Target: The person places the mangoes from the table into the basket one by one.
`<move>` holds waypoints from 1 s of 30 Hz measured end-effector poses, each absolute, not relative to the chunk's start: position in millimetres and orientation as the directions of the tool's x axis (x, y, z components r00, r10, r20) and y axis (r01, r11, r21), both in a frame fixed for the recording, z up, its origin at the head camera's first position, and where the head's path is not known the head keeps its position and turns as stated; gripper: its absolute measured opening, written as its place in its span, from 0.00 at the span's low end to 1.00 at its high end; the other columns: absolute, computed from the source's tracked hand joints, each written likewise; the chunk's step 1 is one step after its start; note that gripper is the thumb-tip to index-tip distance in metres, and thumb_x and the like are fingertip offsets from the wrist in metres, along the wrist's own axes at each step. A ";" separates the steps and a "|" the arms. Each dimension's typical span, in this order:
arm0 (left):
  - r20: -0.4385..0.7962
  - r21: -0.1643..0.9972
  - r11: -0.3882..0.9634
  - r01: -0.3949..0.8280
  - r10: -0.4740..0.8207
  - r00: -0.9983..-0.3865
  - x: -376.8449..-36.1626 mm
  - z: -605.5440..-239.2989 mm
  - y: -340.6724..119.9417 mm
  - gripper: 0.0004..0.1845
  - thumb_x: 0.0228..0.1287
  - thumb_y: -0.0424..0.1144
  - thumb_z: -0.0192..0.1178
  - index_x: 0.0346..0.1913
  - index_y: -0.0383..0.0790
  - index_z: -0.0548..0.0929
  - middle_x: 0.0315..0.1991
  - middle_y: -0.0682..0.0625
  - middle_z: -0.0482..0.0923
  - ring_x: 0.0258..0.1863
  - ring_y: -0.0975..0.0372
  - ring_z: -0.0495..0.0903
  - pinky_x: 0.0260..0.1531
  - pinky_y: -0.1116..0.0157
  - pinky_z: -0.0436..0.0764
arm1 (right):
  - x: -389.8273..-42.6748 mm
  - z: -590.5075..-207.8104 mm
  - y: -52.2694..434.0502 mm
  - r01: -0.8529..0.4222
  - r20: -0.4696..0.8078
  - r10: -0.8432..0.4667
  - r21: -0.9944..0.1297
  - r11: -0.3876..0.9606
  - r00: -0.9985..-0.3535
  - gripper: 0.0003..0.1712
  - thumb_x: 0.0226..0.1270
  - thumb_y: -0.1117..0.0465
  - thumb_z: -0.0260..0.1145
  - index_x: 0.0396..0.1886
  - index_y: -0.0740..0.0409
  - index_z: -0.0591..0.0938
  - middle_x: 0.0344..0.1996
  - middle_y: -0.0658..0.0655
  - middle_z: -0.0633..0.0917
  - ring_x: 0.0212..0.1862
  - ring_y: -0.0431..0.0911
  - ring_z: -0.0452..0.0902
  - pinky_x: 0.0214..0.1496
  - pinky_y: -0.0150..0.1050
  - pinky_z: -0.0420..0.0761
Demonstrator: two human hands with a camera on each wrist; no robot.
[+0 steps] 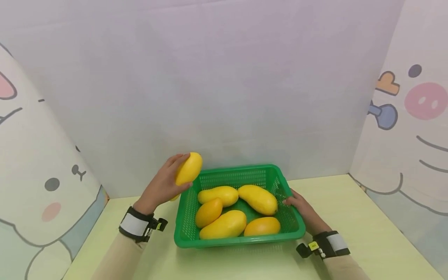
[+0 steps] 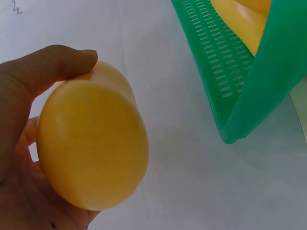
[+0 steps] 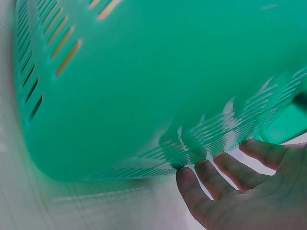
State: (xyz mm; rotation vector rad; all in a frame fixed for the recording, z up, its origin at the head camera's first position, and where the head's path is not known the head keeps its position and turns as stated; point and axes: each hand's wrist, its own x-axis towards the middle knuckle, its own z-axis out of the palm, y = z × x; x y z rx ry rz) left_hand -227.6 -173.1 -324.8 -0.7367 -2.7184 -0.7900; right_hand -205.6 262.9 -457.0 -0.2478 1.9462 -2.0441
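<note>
Mangoes [image 1: 224,223] fill my green basket [image 1: 241,239], lower centre; my right hand [image 1: 302,208] rests relaxed against it, left hand [image 1: 161,186] grasping another mango [image 1: 189,169].

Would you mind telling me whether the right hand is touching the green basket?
Touching: the right wrist view shows the right hand with fingertips against the green basket wall.

Basket [image 3: 144,86] blurred close-up (right wrist view), edges cut off.
</note>
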 end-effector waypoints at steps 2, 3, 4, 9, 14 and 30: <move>0.333 0.438 0.724 0.533 0.420 -0.844 -230.0 -323.8 -168.7 0.45 0.60 0.39 0.73 0.78 0.42 0.62 0.74 0.37 0.60 0.59 0.44 0.75 0.52 0.47 0.80 | -202.9 -457.8 265.1 0.120 -0.098 -0.345 -0.992 -0.043 -0.933 0.43 0.73 0.64 0.48 0.83 0.58 0.42 0.70 0.78 0.63 0.55 0.50 0.80 0.53 0.47 0.83; 0.333 0.433 0.721 0.541 0.430 -0.839 -231.4 -323.4 -166.5 0.45 0.60 0.39 0.73 0.78 0.42 0.62 0.74 0.37 0.60 0.60 0.44 0.75 0.53 0.47 0.80 | -201.4 -458.0 266.3 0.123 -0.099 -0.351 -0.991 -0.045 -0.931 0.43 0.74 0.64 0.48 0.83 0.58 0.41 0.70 0.77 0.63 0.54 0.50 0.81 0.52 0.48 0.83; 0.333 0.429 0.718 0.548 0.439 -0.835 -232.7 -322.9 -164.0 0.45 0.60 0.40 0.74 0.78 0.41 0.62 0.74 0.37 0.60 0.61 0.44 0.74 0.53 0.46 0.80 | -200.0 -458.1 267.2 0.126 -0.103 -0.350 -0.991 -0.045 -0.931 0.43 0.75 0.63 0.49 0.83 0.57 0.41 0.69 0.77 0.64 0.54 0.50 0.82 0.51 0.48 0.84; 0.307 0.427 0.706 0.566 0.475 -0.824 -237.6 -321.5 -154.6 0.46 0.60 0.40 0.73 0.78 0.42 0.62 0.75 0.37 0.60 0.64 0.43 0.71 0.55 0.46 0.78 | -194.9 -458.7 267.8 0.163 -0.140 -0.336 -0.986 -0.043 -0.931 0.44 0.74 0.61 0.51 0.84 0.56 0.43 0.69 0.74 0.66 0.52 0.51 0.81 0.49 0.49 0.84; 0.282 0.416 0.708 0.571 0.496 -0.821 -241.0 -322.1 -149.9 0.45 0.61 0.41 0.73 0.79 0.43 0.62 0.74 0.37 0.60 0.62 0.44 0.73 0.52 0.47 0.79 | -194.6 -458.8 264.3 0.187 -0.162 -0.332 -0.981 -0.046 -0.929 0.44 0.73 0.61 0.51 0.84 0.53 0.43 0.72 0.73 0.62 0.52 0.51 0.79 0.49 0.50 0.84; 0.246 0.385 0.679 0.625 0.577 -0.778 -256.2 -336.9 -139.6 0.45 0.60 0.40 0.74 0.78 0.42 0.63 0.72 0.36 0.62 0.59 0.44 0.74 0.48 0.49 0.79 | -195.9 -458.4 262.7 0.187 -0.160 -0.340 -0.981 -0.047 -0.926 0.44 0.73 0.61 0.50 0.84 0.53 0.43 0.73 0.73 0.60 0.53 0.51 0.79 0.49 0.49 0.84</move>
